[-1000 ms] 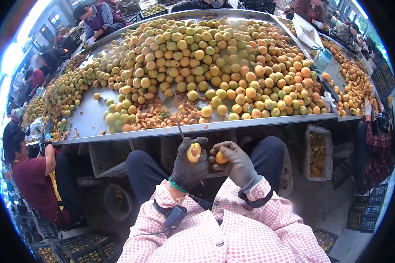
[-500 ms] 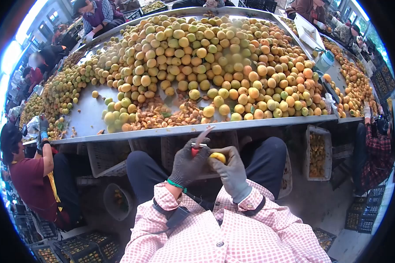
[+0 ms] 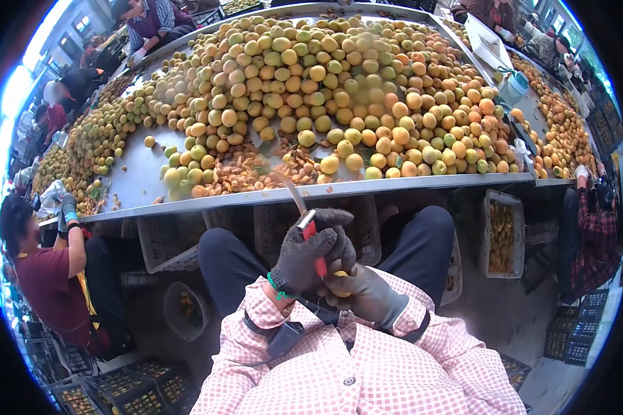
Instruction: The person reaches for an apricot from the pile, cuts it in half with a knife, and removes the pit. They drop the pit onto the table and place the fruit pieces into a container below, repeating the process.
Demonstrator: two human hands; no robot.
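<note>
My left hand (image 3: 299,263), in a dark knit glove, is closed around the red handle of a curved knife (image 3: 309,229). The blade points up and slightly left, toward the table edge. My right hand (image 3: 367,294), in a grey coated glove, grips a yellow apricot (image 3: 340,282), mostly covered by fingers. Both hands meet in front of my lap, fingers overlapping. Beyond the blade, cut apricot pieces (image 3: 246,173) lie along the table's front, below a large heap of whole apricots (image 3: 284,76).
The metal table (image 3: 277,200) has a raised front rim. Crates (image 3: 163,242) and a white bucket (image 3: 187,311) stand below on the left; a crate of fruit (image 3: 503,238) is on the right. A person (image 3: 48,270) sits at left, another (image 3: 595,235) at right.
Both hands have come closer to my body and together. The knife now tilts left instead of right, its handle lower. Fingers cover more of the apricot.
</note>
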